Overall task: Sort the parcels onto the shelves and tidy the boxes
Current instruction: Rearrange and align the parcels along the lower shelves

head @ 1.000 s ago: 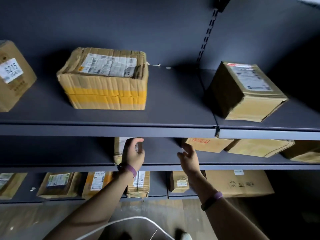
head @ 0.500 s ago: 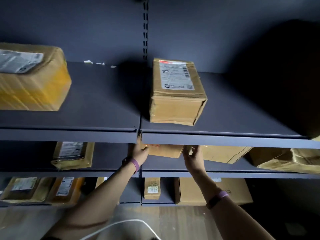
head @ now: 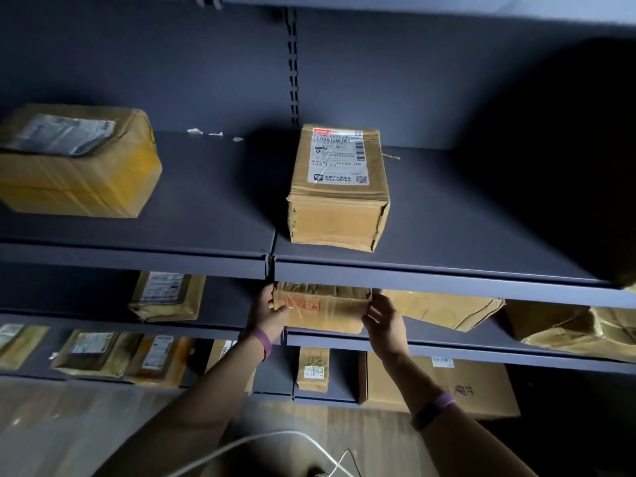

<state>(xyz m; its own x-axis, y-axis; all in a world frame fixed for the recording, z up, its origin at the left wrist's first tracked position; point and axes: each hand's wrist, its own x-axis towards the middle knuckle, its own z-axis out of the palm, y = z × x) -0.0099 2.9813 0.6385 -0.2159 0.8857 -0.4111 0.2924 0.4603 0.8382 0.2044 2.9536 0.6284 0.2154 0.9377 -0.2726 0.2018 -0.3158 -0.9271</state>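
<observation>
middle shelf [head: 481, 354], parcel [head: 323, 309] between the fingers [head: 380, 306]

Upper shelf [head: 137, 258] bears 2 parcels: yellow-taped box [head: 79, 180] left, labelled box [head: 339, 201] right, well apart.

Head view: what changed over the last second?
Both hands reached to the box with red print on the middle shelf and took hold of it: left hand at its left end, right hand at its right end. A second ago they held nothing. The labelled box and yellow-taped box on the top shelf stayed put.
</observation>
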